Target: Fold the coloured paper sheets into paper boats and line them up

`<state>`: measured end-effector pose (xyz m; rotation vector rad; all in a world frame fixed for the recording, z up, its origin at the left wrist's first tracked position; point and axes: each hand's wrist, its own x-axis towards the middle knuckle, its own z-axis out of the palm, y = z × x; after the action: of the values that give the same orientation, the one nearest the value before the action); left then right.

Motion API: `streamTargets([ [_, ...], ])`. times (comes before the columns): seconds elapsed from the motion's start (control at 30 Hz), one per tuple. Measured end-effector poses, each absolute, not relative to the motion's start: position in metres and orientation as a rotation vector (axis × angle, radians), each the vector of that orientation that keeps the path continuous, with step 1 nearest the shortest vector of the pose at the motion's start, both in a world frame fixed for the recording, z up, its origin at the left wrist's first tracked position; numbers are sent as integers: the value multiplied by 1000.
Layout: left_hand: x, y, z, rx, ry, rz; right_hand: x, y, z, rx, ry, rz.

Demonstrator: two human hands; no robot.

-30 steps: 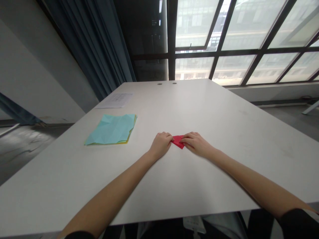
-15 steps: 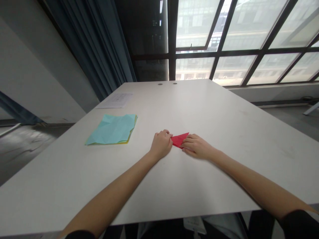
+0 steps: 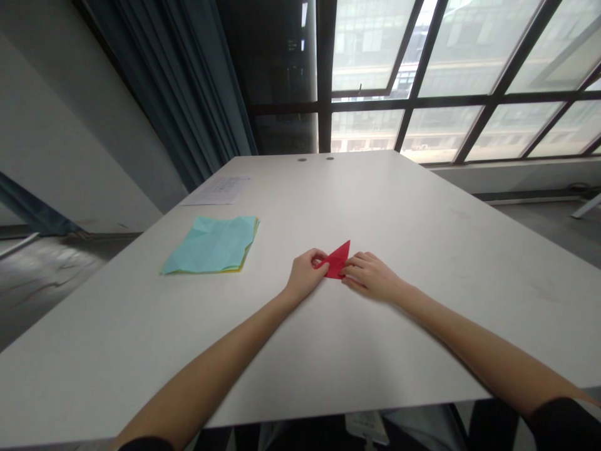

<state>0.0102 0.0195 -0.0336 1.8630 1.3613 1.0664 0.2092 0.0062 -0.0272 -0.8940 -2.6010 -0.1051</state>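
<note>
A small folded piece of red paper (image 3: 337,263) is between my two hands over the white table, one pointed corner aimed up and away from me. My left hand (image 3: 307,270) pinches its left side between thumb and fingers. On the other side, my right hand (image 3: 369,274) has its fingers bent together at the paper's right edge, gripping it there; the fingertips partly cover that edge. The underside of the red paper is out of sight.
A stack of paper sheets (image 3: 213,244), light blue on top with yellow beneath, lies on the table (image 3: 291,351) to the left. Behind it is a printed white sheet (image 3: 218,190). Two dark round spots mark the far end, before the curtain and windows.
The red paper has turned, its point now standing higher and further left. My left hand has shifted from resting over its edge to a thumb pinch. My right hand has barely moved.
</note>
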Motion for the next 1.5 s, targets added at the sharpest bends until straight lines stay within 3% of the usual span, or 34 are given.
streamTargets([
  [0.27, 21, 18, -32, 1169, 1065, 1238, 205, 6, -27, -944, -2423, -43],
  [0.63, 27, 11, -28, 1060, 831, 1209, 196, -4, -20, -1000, -2103, 297],
  [1.3, 29, 10, -26, 1076, 880, 1144, 192, -6, -17, -1079, -2000, 480],
  [1.5, 33, 6, -29, 1126, 891, 1212, 192, -9, -18, -1072, -2099, 352],
])
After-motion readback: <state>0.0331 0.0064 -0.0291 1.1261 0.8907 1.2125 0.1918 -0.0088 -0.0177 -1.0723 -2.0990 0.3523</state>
